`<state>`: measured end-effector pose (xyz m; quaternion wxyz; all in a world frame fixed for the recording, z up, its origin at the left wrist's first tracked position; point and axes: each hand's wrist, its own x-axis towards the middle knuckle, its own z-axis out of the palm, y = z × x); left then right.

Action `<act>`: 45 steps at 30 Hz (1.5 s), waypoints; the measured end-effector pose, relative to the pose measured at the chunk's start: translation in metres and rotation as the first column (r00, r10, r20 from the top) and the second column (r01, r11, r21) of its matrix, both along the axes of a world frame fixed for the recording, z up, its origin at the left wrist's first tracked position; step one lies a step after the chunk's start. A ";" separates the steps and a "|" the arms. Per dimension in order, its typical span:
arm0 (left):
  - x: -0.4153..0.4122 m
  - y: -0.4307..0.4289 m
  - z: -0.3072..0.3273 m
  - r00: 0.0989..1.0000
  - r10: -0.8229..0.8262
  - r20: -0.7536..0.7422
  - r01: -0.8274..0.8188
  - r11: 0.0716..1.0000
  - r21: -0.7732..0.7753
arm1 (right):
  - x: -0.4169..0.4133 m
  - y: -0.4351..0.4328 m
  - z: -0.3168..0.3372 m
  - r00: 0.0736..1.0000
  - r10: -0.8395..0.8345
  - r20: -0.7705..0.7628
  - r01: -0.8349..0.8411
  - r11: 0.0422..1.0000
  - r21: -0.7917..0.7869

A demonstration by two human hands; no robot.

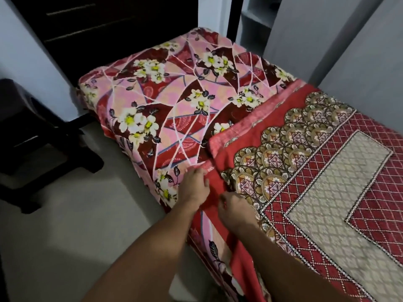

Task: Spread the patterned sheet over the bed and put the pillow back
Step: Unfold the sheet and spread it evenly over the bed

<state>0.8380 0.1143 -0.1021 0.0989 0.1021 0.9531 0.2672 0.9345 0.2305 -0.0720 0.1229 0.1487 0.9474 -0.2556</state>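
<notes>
A red patterned sheet (322, 171) with gold scallops, a diamond grid and a beige panel covers the right part of the bed. Its folded edge runs diagonally across the mattress. Beyond it lies the pink and maroon floral bed cover (174, 92). My left hand (194, 188) pinches the sheet's near corner at the bed's side edge. My right hand (235, 209) grips the red fabric just beside it, fingers curled into the cloth. No pillow is in view.
A dark office chair (39, 136) stands on the pale floor (76, 225) left of the bed. A dark cabinet (91, 25) sits behind the bed's far end. Grey walls (349, 51) close in the right side.
</notes>
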 end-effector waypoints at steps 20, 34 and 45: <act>-0.042 -0.003 -0.018 0.999 0.040 0.035 -0.032 0.981 -0.193 | -0.082 0.006 -0.013 0.996 0.085 -0.015 -0.084 0.994 0.065; -0.027 -0.124 -0.046 0.993 0.048 -0.106 -0.051 0.998 -0.024 | -0.169 -0.055 -0.011 0.826 0.435 0.359 -0.536 0.804 0.257; -0.031 -0.172 -0.086 0.994 -0.057 -0.091 0.054 0.998 -0.028 | -0.165 -0.075 -0.038 0.908 0.412 0.076 -0.418 0.876 0.239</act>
